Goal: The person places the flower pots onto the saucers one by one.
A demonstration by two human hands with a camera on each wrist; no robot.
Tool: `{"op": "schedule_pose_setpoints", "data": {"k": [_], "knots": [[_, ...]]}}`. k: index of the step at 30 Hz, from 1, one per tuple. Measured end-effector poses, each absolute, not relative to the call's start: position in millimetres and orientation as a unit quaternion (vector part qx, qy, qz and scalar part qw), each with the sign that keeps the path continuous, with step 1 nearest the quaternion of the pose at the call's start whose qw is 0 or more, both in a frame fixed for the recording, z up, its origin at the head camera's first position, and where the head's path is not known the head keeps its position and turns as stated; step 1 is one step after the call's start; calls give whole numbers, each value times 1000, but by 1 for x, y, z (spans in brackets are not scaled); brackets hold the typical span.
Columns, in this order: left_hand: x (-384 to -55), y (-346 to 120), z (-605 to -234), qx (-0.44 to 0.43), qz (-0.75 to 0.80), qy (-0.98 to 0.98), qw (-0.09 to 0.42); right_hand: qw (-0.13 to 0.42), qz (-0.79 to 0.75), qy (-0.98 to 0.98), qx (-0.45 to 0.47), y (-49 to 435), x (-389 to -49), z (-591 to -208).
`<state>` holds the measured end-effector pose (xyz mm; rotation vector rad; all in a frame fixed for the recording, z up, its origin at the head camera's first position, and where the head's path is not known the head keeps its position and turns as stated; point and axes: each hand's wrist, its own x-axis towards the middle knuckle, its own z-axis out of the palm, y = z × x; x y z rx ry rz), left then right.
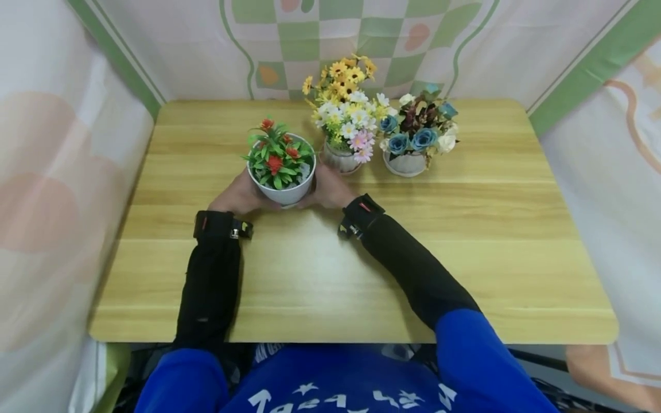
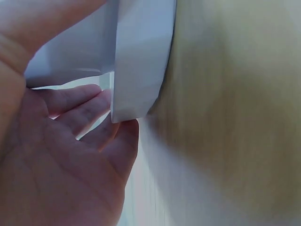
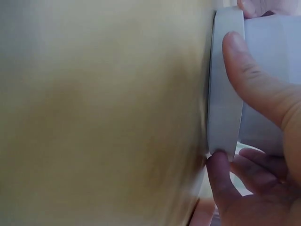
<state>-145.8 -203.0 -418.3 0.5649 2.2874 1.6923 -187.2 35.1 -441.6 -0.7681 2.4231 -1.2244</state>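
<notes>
A white flower pot (image 1: pixel 287 196) with green leaves and red flowers (image 1: pixel 275 164) is between my two hands, left of the table's middle. My left hand (image 1: pixel 240 192) grips it from the left, and my right hand (image 1: pixel 330 188) from the right. Low down, the pot has a pale saucer-like base (image 2: pixel 143 56), and fingers of the left hand touch its edge. In the right wrist view, the right thumb (image 3: pixel 237 49) lies on that base (image 3: pixel 225 103) while fingers curl to its other side. The base is against or just above the wood; I cannot tell which.
Right behind my right hand stands a pot (image 1: pixel 341 158) of yellow, white and pink flowers. Further right is another pot (image 1: pixel 405 164) with blue and cream roses. The wooden table (image 1: pixel 465 241) has fabric curtains (image 1: pixel 186 51) behind it and at both sides.
</notes>
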Motion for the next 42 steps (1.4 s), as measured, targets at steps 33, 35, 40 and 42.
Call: {"op": "schedule_pose_setpoints", "data": {"k": [33, 35, 40, 42], "knots": [[-221, -250, -442, 129, 498, 845, 147, 206, -467, 832, -220, -15, -248, -438], [-219, -249, -440, 134, 504, 842, 140, 208, -475, 827, -217, -15, -248, -438], [-212, -246, -429, 124, 490, 853, 129, 184, -484, 827, -219, -15, -248, -441], [-209, -244, -422, 140, 503, 844, 123, 164, -472, 837, -224, -13, -246, -440]]}}
